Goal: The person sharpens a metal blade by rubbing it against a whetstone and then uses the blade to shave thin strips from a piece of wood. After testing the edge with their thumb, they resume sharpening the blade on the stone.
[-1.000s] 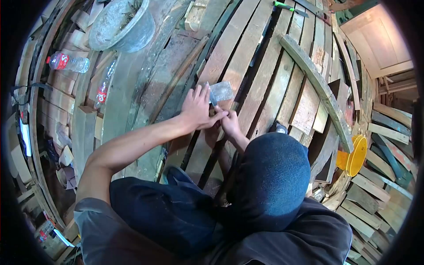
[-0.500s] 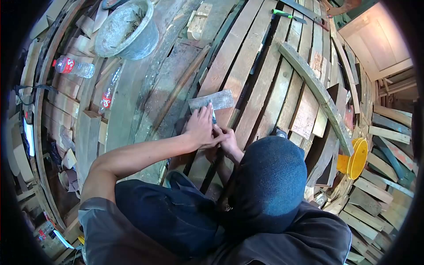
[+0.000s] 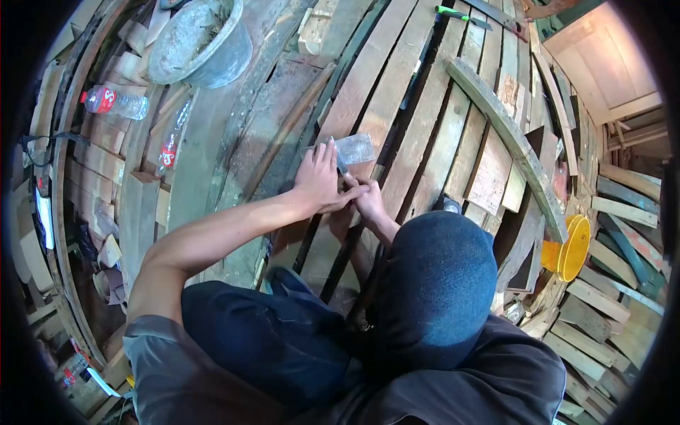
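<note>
A grey rectangular sharpening stone [image 3: 354, 149] lies on the wooden planks in front of me. My left hand [image 3: 319, 180] rests over the stone's left part, fingers stretched forward and pressing down on a small dark blade [image 3: 341, 164]. Just behind and to the right, my right hand [image 3: 368, 202] is closed around the near end of the same blade, touching my left thumb. Most of the blade is hidden under the fingers. My dark cap [image 3: 435, 283] and knee fill the lower part of the view.
A grey basin [image 3: 202, 39] stands at the upper left, with two plastic bottles [image 3: 113, 101] [image 3: 170, 145] near it. A curved timber [image 3: 503, 134] crosses the planks at right. A yellow bucket [image 3: 570, 248] sits at the right edge, a green-handled tool [image 3: 453, 12] at the top.
Half a second ago both hands were drawn back with the whole stone showing. Now they have slid forward over its left part again, as one second ago.
</note>
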Motion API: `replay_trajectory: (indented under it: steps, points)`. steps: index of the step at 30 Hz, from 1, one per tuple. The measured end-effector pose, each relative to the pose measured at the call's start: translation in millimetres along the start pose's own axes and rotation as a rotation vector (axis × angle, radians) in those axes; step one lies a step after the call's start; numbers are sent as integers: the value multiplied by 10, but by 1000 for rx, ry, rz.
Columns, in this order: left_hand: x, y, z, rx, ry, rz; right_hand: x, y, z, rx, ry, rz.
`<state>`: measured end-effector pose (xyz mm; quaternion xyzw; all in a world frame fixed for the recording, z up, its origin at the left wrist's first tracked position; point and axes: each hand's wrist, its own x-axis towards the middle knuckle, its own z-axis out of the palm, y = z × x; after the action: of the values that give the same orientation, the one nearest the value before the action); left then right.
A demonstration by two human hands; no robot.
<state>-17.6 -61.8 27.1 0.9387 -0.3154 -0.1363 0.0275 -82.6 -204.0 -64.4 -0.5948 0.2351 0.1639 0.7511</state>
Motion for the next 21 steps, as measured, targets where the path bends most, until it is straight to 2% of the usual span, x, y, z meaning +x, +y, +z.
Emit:
replay_trajectory:
  steps: [2,3,5,6,9,10,12,13,14,16,18,19,21]
  points:
    - [-86,53,111,125,38,39,-67,83,52,-82,37,-13]
    - [-160,84,154,124,-18,68,-130,199,44,-76,37,-62]
    - [-180,110,51,111,-110,81,-173,216,33,-95,53,13]
    - [-143,67,78,97,-49,66,-177,189,16,-104,67,65]
    - [-27,-45,95,-12,77,36,48,102,-18,-95,65,-18]
    - [-63,-11,140,26,78,42,87,101,-19,-56,7,-33]
    - [-114,52,195,109,98,56,-66,155,21,-151,30,-26]
    - [-170,89,156,102,-41,79,-161,228,52,-103,16,-5]
    - [-204,132,112,73,-97,83,-230,276,60,-191,61,-1]
    - [-175,65,66,56,-88,93,-192,233,6,-81,42,37]
    - [-12,-22,38,13,-6,44,-6,198,-34,-88,69,-2]
    - [-4,-29,68,-13,27,20,5,24,13,2,45,1]
    - [-57,12,147,27,38,24,43,98,32,-43,-3,-69]
